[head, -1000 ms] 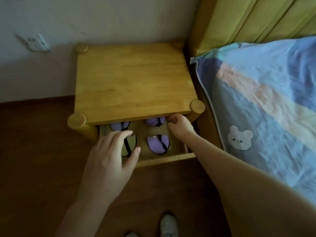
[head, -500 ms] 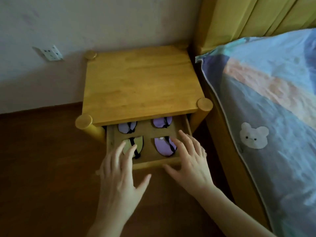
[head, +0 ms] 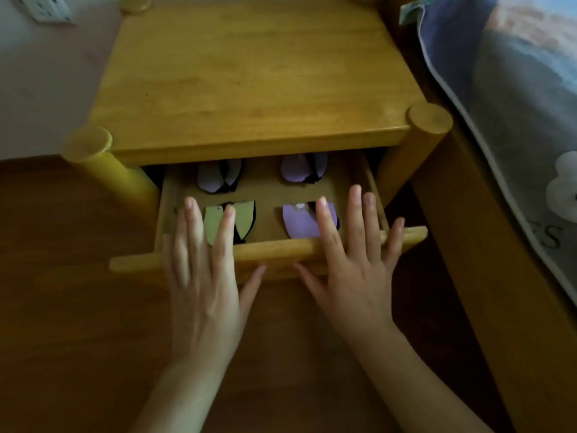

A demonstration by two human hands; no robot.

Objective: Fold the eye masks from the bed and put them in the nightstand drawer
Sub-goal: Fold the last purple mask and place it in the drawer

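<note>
Both the left hand [head: 203, 285] and right hand [head: 352, 267] are lying flat, fingers spread, on the drawer [head: 274, 250] front rail, gripping nothing.

nightstand [head: 256, 73]: honey-yellow wood, faint grain. drawer [head: 268, 250] same yellow wood, duller brown inside. four folded eye masks in it: at 11 o'clock pale lilac mask [head: 215, 179] with black strap; at 1 o'clock lilac mask [head: 296, 171], black edge; at 7 o'clock sage-green mask [head: 243, 214], black strap; at 5 o'clock purple mask [head: 298, 223]. floor [head: 62, 307] dark reddish brown. wall [head: 40, 89] pinkish grey, white socket [head: 46, 7]. bedspread [head: 515, 89] grey-blue with peach patch, white bear motif.
</note>
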